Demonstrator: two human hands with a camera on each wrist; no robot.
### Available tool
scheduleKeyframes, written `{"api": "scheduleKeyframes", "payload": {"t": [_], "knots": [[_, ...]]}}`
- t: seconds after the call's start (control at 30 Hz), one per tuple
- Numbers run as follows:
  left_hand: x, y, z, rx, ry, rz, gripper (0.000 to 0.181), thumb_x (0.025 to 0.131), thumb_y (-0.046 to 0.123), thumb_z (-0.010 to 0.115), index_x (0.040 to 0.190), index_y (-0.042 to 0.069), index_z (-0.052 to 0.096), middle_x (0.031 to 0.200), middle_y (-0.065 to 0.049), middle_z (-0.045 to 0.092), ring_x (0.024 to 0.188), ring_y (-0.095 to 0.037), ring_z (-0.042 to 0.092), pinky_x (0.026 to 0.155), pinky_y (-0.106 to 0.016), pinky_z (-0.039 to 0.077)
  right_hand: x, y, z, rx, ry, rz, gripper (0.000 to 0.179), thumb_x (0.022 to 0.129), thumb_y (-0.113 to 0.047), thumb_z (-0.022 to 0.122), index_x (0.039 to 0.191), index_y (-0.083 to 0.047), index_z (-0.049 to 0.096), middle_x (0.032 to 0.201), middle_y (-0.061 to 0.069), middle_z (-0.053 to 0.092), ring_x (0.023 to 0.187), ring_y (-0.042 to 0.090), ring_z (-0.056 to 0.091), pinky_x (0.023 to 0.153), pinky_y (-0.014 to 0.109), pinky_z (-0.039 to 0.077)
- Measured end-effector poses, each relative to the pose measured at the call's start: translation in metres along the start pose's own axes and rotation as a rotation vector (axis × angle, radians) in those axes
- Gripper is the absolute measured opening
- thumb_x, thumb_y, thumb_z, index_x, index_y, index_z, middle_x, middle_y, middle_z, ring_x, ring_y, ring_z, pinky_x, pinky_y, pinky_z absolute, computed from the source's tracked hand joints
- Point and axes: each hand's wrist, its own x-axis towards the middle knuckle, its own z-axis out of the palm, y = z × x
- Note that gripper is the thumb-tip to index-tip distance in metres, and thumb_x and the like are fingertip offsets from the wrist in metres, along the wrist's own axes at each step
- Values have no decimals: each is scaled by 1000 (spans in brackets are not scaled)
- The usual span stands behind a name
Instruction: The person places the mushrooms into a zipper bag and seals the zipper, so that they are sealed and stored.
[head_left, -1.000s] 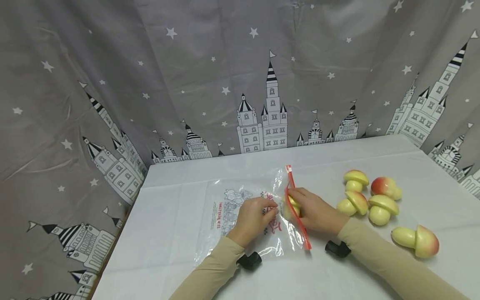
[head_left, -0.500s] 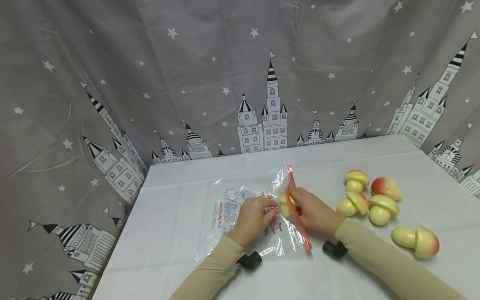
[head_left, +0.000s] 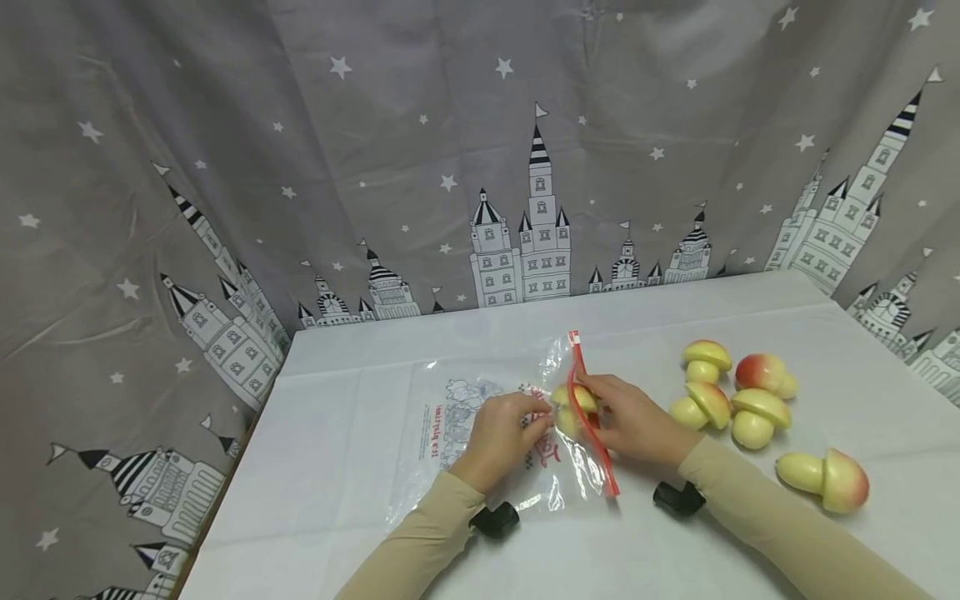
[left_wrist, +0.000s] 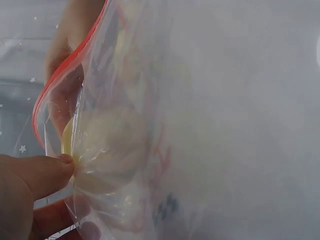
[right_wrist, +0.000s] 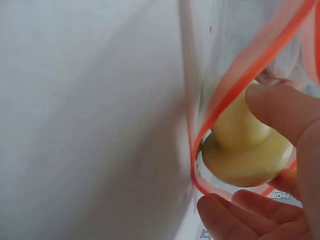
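Observation:
A clear zip bag (head_left: 468, 425) with a red zip edge (head_left: 609, 475) and printed figures lies on the white table, its mouth to the right. My left hand (head_left: 504, 433) pinches the bag's film near the mouth, thumb (left_wrist: 47, 175) on one side and fingers (left_wrist: 57, 217) on the other. At the mouth sits a yellow toy mushroom (right_wrist: 245, 155), partly seen through the film. My right hand (head_left: 633, 421) holds it between thumb (right_wrist: 285, 107) and a finger by its cap, the other fingers (right_wrist: 250, 217) reaching out below.
Several more yellow and red toy mushrooms (head_left: 761, 417) lie to the right of my right hand, one of them (head_left: 843, 482) nearer the front. A grey curtain (head_left: 390, 167) with castles and stars hangs behind the table (head_left: 337, 433).
The mushroom at the bag's mouth has shifted slightly left, and more of it shows through the film. My left hand stays in place on the bag. The head view has turned a little.

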Motion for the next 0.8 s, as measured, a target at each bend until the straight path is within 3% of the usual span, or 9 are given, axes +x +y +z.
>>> {"api": "scheduleKeyframes", "payload": {"t": [0.43,0.8], "knots": [[0,-1,1,-30,4,-8,12,87,18,78,96,11,81,95,-3,80,89,-17,75,82,-34,58,2,-1,2,58,-16,18,71,86,-15,80,146,4,48,127,17,67,105,24,68,88,37,60],[1,2,-3,-28,-1,-3,13,87,16,77,98,10,80,97,-4,80,91,-19,75,84,-34,58,11,-6,7,103,-3,24,54,83,-11,81,132,-2,59,118,13,69,100,21,68,84,31,60]]}}
